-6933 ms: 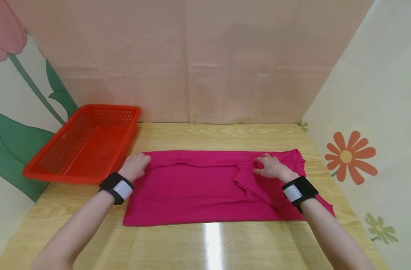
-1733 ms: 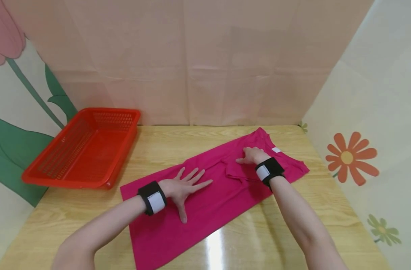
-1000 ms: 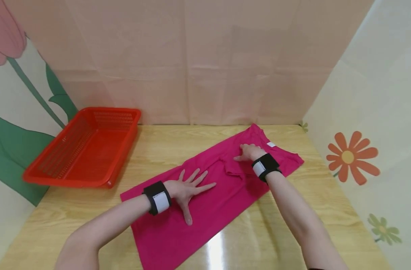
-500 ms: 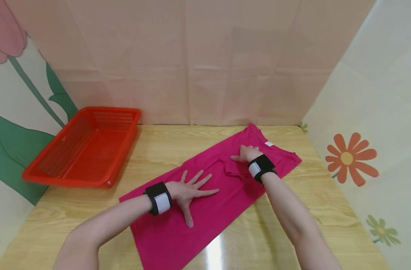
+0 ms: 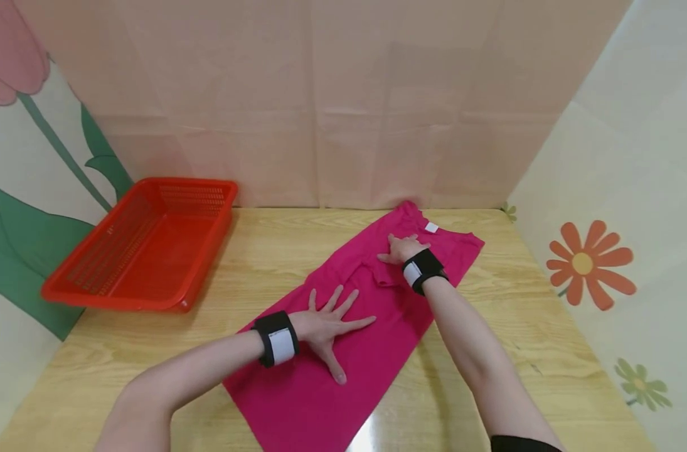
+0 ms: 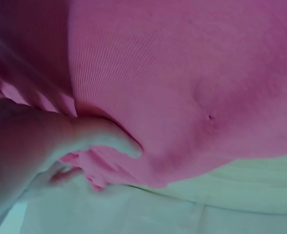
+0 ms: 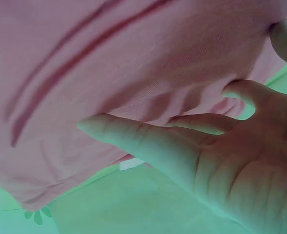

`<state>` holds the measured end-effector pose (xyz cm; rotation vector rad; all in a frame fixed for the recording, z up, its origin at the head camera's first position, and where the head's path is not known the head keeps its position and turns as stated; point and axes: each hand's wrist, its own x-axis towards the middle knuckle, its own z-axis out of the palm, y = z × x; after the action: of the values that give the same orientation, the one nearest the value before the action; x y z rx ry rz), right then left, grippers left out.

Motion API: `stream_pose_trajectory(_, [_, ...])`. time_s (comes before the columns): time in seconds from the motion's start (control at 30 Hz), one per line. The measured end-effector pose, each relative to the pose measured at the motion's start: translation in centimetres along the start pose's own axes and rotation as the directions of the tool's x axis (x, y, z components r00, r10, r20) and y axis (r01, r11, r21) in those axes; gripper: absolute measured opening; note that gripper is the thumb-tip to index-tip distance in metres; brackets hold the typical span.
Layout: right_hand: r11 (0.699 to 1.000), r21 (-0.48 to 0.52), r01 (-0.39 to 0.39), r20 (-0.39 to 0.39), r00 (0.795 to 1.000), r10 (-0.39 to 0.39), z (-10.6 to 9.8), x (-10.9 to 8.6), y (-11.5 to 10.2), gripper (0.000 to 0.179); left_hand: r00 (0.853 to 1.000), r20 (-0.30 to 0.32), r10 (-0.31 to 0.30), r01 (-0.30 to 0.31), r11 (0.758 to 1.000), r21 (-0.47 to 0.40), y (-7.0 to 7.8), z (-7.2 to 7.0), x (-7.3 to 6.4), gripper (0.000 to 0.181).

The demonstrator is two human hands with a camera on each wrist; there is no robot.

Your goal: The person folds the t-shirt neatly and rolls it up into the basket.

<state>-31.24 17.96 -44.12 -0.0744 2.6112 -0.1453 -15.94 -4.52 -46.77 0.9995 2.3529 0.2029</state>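
A folded magenta T-shirt (image 5: 371, 376) lies slantwise on the table, its collar end with a white label (image 5: 431, 227) at the back right. My left hand (image 5: 329, 323) rests flat on its lower half, fingers spread wide. On the upper part, beside a folded-in sleeve (image 5: 385, 275), my right hand (image 5: 402, 249) touches the cloth with its fingertips. In the right wrist view the fingers (image 7: 138, 139) are spread and extended against the fabric. The left wrist view shows the thumb (image 6: 116, 139) lying on the shirt.
A red plastic basket (image 5: 179, 295) with slotted sides stands at the left of the wooden table (image 5: 524, 326). A pinkish-beige sheet (image 5: 349, 113) hangs behind the table, and flower-printed panels (image 5: 603, 157) line both sides.
From lying straight across the table, the shirt has been turned counterclockwise, its collar end going back and left. Both hands move with it. My left hand has gone from the left edge to flat on top.
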Motion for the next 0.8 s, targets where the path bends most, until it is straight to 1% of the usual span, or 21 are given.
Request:
stream_pose_trajectory(0.1, [1.0,-0.02,0.021,0.004,1.0,-0.021,-0.1,0.6,-0.3,0.083,0.999,-0.02,-0.032,0.032,0.999,-0.01,0.5,0.2,0.3,0.122])
stream_pose_trajectory(0.2, [0.996,-0.062,0.059,-0.02,0.998,-0.06,-0.3,1.1,-0.7,0.082,0.997,-0.031,-0.068,0.067,0.997,-0.031,1.1,0.3,0.6,0.121])
stream_pose_trajectory(0.33, [0.996,-0.045,0.071,-0.021,0.997,-0.072,-0.6,1.8,-1.2,0.082,0.991,-0.045,-0.128,0.124,0.99,-0.065,2.1,0.4,0.8,0.121])
stream_pose_trajectory(0.43, [0.995,-0.048,0.087,0.002,0.996,-0.087,-0.7,2.3,-1.5,0.082,0.982,-0.056,-0.18,0.175,0.98,-0.093,3.0,0.5,1.0,0.12])
stream_pose_trajectory(0.53, [0.99,-0.072,0.122,0.02,0.992,-0.121,-0.7,2.7,-1.9,0.081,0.972,-0.062,-0.227,0.219,0.968,-0.121,3.7,0.7,1.3,0.119])
stream_pose_trajectory(0.73, [0.974,-0.105,0.2,0.007,0.98,-0.2,-0.7,3.2,-3.3,0.079,0.95,-0.071,-0.305,0.292,0.945,-0.149,5.1,1.1,2.1,0.119])
stream_pose_trajectory(0.8, [0.973,-0.099,0.208,0.005,0.978,-0.209,-0.7,3.2,-3.8,0.078,0.942,-0.066,-0.329,0.316,0.936,-0.158,5.5,1.2,2.4,0.119])
